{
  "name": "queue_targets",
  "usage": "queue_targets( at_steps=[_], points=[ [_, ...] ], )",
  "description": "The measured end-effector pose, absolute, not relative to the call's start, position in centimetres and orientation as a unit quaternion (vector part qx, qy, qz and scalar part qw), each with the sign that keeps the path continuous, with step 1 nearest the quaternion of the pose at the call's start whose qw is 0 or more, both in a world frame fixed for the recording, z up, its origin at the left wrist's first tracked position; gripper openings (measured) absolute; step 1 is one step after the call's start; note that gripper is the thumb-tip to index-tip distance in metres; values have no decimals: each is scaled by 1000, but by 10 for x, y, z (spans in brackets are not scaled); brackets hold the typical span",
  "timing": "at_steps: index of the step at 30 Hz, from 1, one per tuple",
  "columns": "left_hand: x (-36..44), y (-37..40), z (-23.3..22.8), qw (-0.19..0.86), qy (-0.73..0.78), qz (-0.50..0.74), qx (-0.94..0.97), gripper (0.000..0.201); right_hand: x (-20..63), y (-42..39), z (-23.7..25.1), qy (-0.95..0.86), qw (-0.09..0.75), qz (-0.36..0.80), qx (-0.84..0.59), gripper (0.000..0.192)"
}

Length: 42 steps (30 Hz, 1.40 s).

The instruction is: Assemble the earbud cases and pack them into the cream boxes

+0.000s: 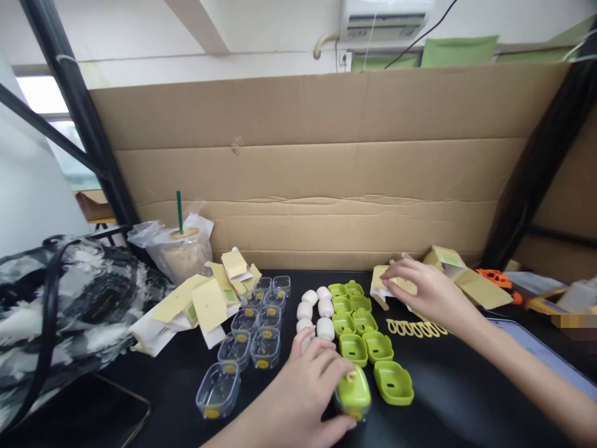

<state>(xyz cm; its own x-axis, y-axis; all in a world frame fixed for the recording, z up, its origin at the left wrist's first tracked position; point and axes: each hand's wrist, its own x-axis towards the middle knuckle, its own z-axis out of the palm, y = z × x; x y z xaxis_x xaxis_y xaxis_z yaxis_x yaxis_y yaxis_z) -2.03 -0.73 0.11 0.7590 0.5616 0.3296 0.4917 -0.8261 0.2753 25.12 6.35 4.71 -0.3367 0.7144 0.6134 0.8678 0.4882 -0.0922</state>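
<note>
**Two hands among green shells and paper packets**

While our left hand point(305, 389) lies palm-down at six o'clock on the black tabletop point(457, 404), its fingers curl together around a lime-green rounded plastic case point(354, 393), thumb beneath it at the near end of the green rows. Our right hand point(426, 291) stretches in from four o'clock, wrist low, fingers slightly spread and bent, their tips pressing a pale yellow paper packet point(383, 278) at one o'clock. A row of small yellow rings point(416, 328) lies just under that forearm. White oval pieces point(313, 309) and clear plastic lids point(252, 333) stand in rows towards nine o'clock.
</note>
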Motion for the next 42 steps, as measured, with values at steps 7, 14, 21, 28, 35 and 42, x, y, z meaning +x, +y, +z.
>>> queue_targets(
  at_steps=[7, 14, 21, 28, 35, 42],
  points=[
    [-19, -4, 19, 14, 247, 245, 937, 76, 316, 102, 51, -584, 305, -296, -692, 33],
    [-8, -7, 37, -20, 272, 345, 898, 55, 329, 102, 17, -527, 302, -315, -729, 41],
    [-3, -4, 37, -12, 268, 362, 893, 54, 333, 116, 11, -499, 367, -272, -736, 28],
    [-5, 0, 37, 177, 339, 410, 828, 33, 293, 85, 51, -596, 461, -244, -611, 65],
    [-8, 10, 22, 456, 289, 427, 725, 63, 191, 12, 16, -759, 538, -137, -340, 58],
    [-8, 19, 12, 599, 269, 472, 589, 63, 188, 1, 1, -838, 448, -92, -298, 38]
  ],
)
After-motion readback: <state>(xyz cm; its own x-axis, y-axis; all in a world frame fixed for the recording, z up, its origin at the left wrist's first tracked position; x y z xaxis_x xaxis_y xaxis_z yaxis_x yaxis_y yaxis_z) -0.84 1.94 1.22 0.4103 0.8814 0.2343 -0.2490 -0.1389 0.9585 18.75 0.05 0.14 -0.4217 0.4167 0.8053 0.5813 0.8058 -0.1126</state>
